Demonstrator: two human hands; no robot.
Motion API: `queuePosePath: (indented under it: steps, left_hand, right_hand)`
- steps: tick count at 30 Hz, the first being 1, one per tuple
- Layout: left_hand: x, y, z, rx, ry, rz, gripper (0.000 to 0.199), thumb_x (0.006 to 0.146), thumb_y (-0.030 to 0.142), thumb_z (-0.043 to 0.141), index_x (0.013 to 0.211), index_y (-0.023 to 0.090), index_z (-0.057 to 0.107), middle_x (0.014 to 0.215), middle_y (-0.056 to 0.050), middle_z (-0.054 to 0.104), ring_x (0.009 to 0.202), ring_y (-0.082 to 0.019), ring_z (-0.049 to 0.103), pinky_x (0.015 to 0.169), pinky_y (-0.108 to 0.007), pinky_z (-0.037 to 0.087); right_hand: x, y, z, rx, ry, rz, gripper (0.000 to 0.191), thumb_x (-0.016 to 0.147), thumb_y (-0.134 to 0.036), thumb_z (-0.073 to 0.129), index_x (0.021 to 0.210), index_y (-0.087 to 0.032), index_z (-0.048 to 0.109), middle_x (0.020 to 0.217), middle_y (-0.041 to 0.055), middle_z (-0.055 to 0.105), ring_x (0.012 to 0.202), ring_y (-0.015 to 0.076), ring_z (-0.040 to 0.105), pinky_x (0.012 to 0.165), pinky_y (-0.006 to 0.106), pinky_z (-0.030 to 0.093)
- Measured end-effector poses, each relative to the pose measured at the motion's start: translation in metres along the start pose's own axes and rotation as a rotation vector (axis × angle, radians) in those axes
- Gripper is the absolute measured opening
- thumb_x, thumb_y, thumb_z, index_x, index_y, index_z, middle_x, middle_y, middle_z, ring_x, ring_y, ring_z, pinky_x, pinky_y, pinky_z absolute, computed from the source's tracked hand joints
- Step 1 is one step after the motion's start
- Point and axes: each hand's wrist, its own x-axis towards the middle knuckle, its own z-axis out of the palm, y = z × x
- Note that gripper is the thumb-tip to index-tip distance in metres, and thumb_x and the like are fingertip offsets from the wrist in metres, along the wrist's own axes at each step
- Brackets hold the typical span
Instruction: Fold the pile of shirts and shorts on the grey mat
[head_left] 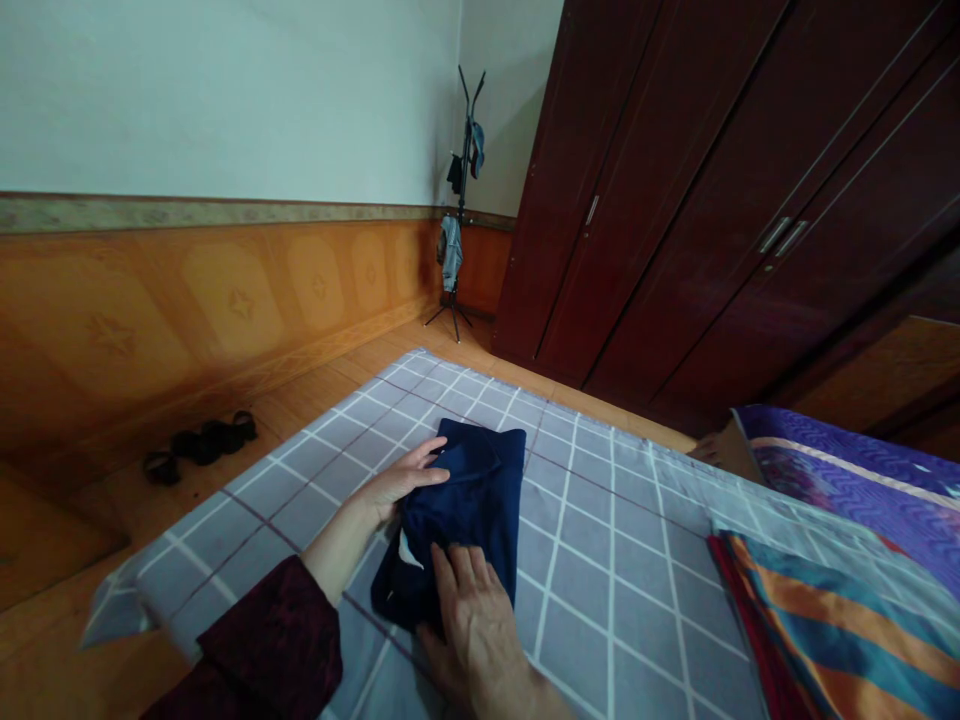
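Observation:
A folded navy blue garment [480, 500] lies on the grey checked cloth [592, 520] in front of me. A small white patch shows near its left edge. My left hand [409, 480] rests along the garment's left side, thumb and fingers apart, with the fingertips on the fabric. My right hand [480, 610] lies on the near part of the garment, its fingers stretched out flat over it. Part of the right thumb side is hidden under the hand. Neither hand grips the fabric.
Striped orange and teal fabric [832, 620] lies at the right, beside a purple patterned cover [847, 460]. Dark shoes [202, 440] stand on the floor at left. A coat rack [461, 200] stands in the corner, next to a dark red wardrobe [675, 200].

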Motion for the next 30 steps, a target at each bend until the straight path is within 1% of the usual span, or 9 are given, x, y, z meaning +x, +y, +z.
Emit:
queuePosePath:
  steps: [2,4,7,11,15,18,24,27,30]
  left_hand:
    - [0.003,0.002,-0.003,0.125,-0.016,0.009,0.09,0.064,0.032,0.076,0.143,0.021,0.034,0.148,-0.014,0.036,0.138,-0.027,0.032,0.11,-0.04,0.03]
    - [0.009,0.003,-0.005,0.228,-0.03,0.028,0.092,0.061,0.025,0.075,0.143,0.02,0.034,0.149,-0.014,0.035,0.14,-0.027,0.026,0.112,-0.041,0.024]
    - [0.02,-0.001,0.001,0.295,-0.036,0.04,0.089,0.06,0.013,0.068,0.142,0.022,0.035,0.144,-0.012,0.042,0.136,-0.026,0.035,0.11,-0.041,0.028]
    - [0.027,-0.009,0.011,0.267,0.021,0.032,0.08,0.063,0.01,0.058,0.14,0.019,0.036,0.139,-0.013,0.047,0.125,-0.025,0.048,0.102,-0.037,0.038]
    - [0.023,-0.011,0.01,0.245,0.027,0.05,0.077,0.067,0.016,0.063,0.139,0.019,0.038,0.139,-0.013,0.047,0.128,-0.024,0.044,0.105,-0.037,0.035]
    - [0.016,-0.007,0.008,0.259,-0.033,0.068,0.089,0.062,0.019,0.071,0.143,0.02,0.034,0.141,-0.015,0.045,0.132,-0.026,0.039,0.107,-0.039,0.031]
    - [0.019,0.003,0.023,0.562,-0.003,0.191,0.091,0.057,0.011,0.069,0.142,0.02,0.037,0.148,-0.011,0.037,0.135,-0.027,0.036,0.111,-0.038,0.027]
    - [0.037,0.003,0.03,0.529,0.14,0.187,0.08,0.057,0.009,0.066,0.135,0.019,0.047,0.136,-0.01,0.052,0.128,-0.027,0.045,0.107,-0.035,0.033]
    - [0.048,-0.002,0.03,0.4,0.303,0.119,0.06,0.069,0.017,0.059,0.128,0.017,0.052,0.115,-0.009,0.065,0.111,-0.026,0.059,0.093,-0.035,0.045]
  right_hand:
    - [-0.013,0.011,0.006,-0.041,0.094,-0.05,0.045,0.072,-0.018,0.063,0.117,-0.015,0.058,0.117,0.0139,0.06,0.107,0.0303,0.052,0.09,0.044,0.046]
    - [-0.02,0.019,0.006,-0.071,0.145,-0.092,0.024,0.072,-0.009,0.056,0.093,-0.019,0.062,0.101,0.0091,0.063,0.093,0.0262,0.056,0.079,0.039,0.047]
    - [-0.023,0.023,-0.002,-0.084,0.222,-0.144,0.021,0.071,0.0,0.048,0.073,-0.021,0.051,0.075,0.0029,0.057,0.068,0.0206,0.051,0.061,0.032,0.042]
    - [-0.028,0.025,-0.013,-0.054,0.272,-0.197,0.025,0.07,0.003,0.044,0.075,-0.022,0.048,0.071,0.0017,0.053,0.065,0.0198,0.047,0.057,0.031,0.036]
    - [-0.04,0.033,-0.012,-0.047,0.267,-0.204,0.027,0.068,0.004,0.044,0.078,-0.022,0.049,0.072,0.0021,0.054,0.065,0.0201,0.047,0.058,0.031,0.036]
    - [-0.044,0.04,-0.007,-0.029,0.291,-0.191,0.031,0.068,0.003,0.042,0.084,-0.021,0.053,0.072,0.0023,0.055,0.066,0.0203,0.048,0.058,0.031,0.038]
    - [-0.046,0.05,-0.005,-0.019,0.27,-0.264,0.043,0.068,-0.003,0.043,0.107,-0.016,0.055,0.076,0.0048,0.059,0.066,0.0212,0.053,0.058,0.032,0.044]
    - [-0.048,0.053,-0.004,-0.033,0.265,-0.258,0.044,0.068,-0.002,0.043,0.108,-0.015,0.055,0.076,0.0052,0.06,0.067,0.0211,0.054,0.058,0.031,0.045]
    - [-0.049,0.056,-0.001,-0.033,0.275,-0.239,0.04,0.07,-0.002,0.043,0.105,-0.016,0.056,0.075,0.005,0.06,0.066,0.0208,0.054,0.057,0.031,0.045]
